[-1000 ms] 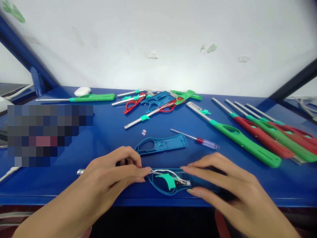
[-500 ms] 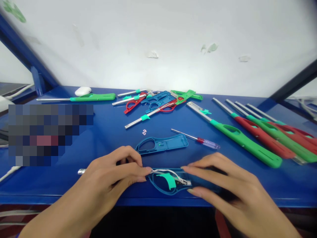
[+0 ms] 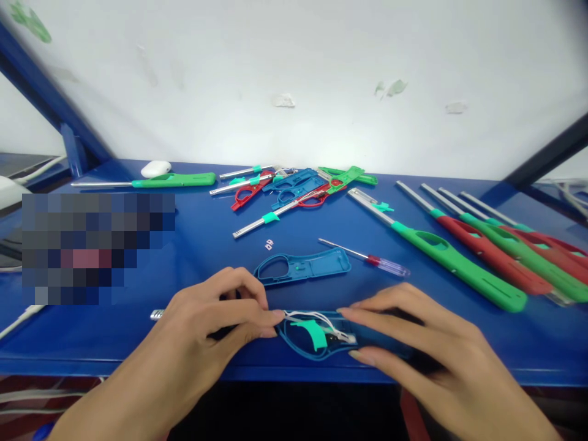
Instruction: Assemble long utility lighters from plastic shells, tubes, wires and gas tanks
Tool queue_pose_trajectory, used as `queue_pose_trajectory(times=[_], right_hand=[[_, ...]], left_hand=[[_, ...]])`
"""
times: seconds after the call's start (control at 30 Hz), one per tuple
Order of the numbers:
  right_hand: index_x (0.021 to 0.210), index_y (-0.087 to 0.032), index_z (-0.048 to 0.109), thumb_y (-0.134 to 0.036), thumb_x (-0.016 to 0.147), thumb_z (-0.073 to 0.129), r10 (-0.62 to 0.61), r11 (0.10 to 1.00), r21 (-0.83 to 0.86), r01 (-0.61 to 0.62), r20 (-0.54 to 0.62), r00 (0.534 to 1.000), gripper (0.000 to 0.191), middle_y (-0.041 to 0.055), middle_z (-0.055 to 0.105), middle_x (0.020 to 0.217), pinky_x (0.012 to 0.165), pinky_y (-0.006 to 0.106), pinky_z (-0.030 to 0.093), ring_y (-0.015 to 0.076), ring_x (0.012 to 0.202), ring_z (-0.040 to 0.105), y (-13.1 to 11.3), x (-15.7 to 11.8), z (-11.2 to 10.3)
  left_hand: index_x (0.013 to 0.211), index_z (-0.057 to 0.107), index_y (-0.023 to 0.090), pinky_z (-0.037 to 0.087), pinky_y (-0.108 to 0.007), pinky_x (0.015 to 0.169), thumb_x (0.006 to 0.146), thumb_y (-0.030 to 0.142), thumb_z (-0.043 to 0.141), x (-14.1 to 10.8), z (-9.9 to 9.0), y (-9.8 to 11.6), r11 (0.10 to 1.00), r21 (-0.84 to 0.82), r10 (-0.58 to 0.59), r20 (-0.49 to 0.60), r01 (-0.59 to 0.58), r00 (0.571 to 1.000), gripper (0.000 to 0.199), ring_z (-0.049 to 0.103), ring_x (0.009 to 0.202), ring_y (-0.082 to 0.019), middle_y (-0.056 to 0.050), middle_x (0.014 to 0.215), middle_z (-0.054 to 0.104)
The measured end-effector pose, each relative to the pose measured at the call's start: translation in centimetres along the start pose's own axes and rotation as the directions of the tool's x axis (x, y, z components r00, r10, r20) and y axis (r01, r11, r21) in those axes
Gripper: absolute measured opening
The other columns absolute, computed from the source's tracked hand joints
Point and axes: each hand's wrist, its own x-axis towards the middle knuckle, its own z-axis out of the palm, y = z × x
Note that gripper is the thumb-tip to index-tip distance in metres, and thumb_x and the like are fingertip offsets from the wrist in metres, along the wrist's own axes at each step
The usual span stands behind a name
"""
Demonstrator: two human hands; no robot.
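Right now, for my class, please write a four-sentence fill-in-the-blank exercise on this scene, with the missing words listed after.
1. The thin wires running to the fingertips of the left hand are ____ in colour.
2. The right hand touches an open, looped plastic handle shell coloured ____.
3. The slender metal-shafted tool with a translucent purple handle is a ____.
4. The rounded white object lies just behind a long lighter whose handle is ____.

Missing words: white; blue; screwdriver; green.

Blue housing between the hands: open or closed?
Open. The blue housing shows white wires and a teal piece inside; a second blue half lies apart from it.
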Motion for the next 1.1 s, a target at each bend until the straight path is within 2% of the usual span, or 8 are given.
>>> queue_pose_trajectory(times=[0.1,0.33,0.5,0.6,0.73,0.93,1.1], right_hand=[[0.127,-0.043,0.083,-0.044,0.108,0.076,0.009,1.0,0.001,-0.009,0.0,1.0,0.02,-0.005,0.084,0.112,0.089,0.02,0.067,0.0138,0.1,0.082,0.0,0.0,0.0],[0.126,-0.042,0.084,-0.045,0.107,0.076,0.013,1.0,0.012,-0.013,0.0,1.0,0.02,-0.0034,0.084,0.109,0.087,0.023,0.069,0.016,0.098,0.083,0.0,0.1,-0.1],[0.126,-0.042,0.084,-0.044,0.107,0.077,0.018,1.0,0.013,-0.018,0.001,1.0,0.02,-0.0027,0.084,0.11,0.087,0.024,0.069,0.0165,0.099,0.083,-0.1,0.1,0.0],[0.126,-0.042,0.084,-0.04,0.106,0.079,0.022,1.0,0.018,-0.023,0.011,1.0,0.021,-0.0025,0.084,0.111,0.087,0.024,0.069,0.0169,0.099,0.083,-0.2,0.1,-0.1],[0.125,-0.039,0.085,-0.036,0.105,0.08,0.031,0.999,0.035,-0.032,0.021,0.999,0.021,-0.0009,0.085,0.112,0.086,0.026,0.07,0.0186,0.099,0.083,-0.3,0.2,-0.2],[0.125,-0.038,0.084,-0.033,0.103,0.082,0.033,0.998,0.058,-0.034,0.026,0.999,0.023,-0.0001,0.084,0.112,0.087,0.027,0.07,0.0196,0.1,0.082,-0.2,0.1,-0.2],[0.126,-0.04,0.084,-0.031,0.103,0.082,0.049,0.996,0.069,-0.053,0.048,0.998,0.025,-0.0002,0.083,0.113,0.088,0.028,0.069,0.0199,0.102,0.082,-0.3,0.1,-0.2]], left_hand=[[0.088,0.082,0.029,0.052,-0.017,0.062,0.113,0.023,0.058,-0.2,-0.2,0.0,1.0,0.018,-0.007,0.022,0.006,1.0,0.036,0.067,0.07,-0.008,0.002,0.099,0.069],[0.09,0.082,0.028,0.05,-0.016,0.061,0.114,0.021,0.054,-0.4,-0.4,-0.3,0.994,0.101,0.051,-0.001,-0.051,0.999,0.038,0.066,0.07,-0.007,0.001,0.099,0.069],[0.104,0.079,0.033,0.057,-0.019,0.083,0.114,0.027,0.061,-1.4,-0.2,0.1,0.993,0.111,0.033,0.01,-0.034,0.999,0.021,0.071,0.095,-0.011,0.002,0.112,0.069],[0.114,0.075,0.033,0.057,-0.023,0.092,0.113,0.022,0.061,-1.8,0.3,0.7,0.988,0.153,0.037,-0.016,-0.034,0.999,0.017,0.069,0.104,-0.014,0.001,0.118,0.07],[0.109,0.069,0.029,0.056,-0.018,0.09,0.112,0.012,0.059,-1.4,1.2,1.1,0.98,0.184,0.09,-0.075,-0.075,0.993,0.02,0.068,0.094,-0.009,0.003,0.111,0.068],[0.105,0.072,0.031,0.055,-0.012,0.085,0.112,0.018,0.061,-0.5,1.4,0.8,0.984,0.17,0.078,-0.117,-0.057,0.99,0.019,0.072,0.09,-0.006,0.005,0.106,0.069],[0.123,0.07,0.029,0.056,-0.014,0.096,0.115,0.023,0.06,-1.0,1.5,1.2,0.977,0.206,0.074,-0.102,-0.052,0.992,0.015,0.073,0.098,-0.008,0.003,0.116,0.07]])
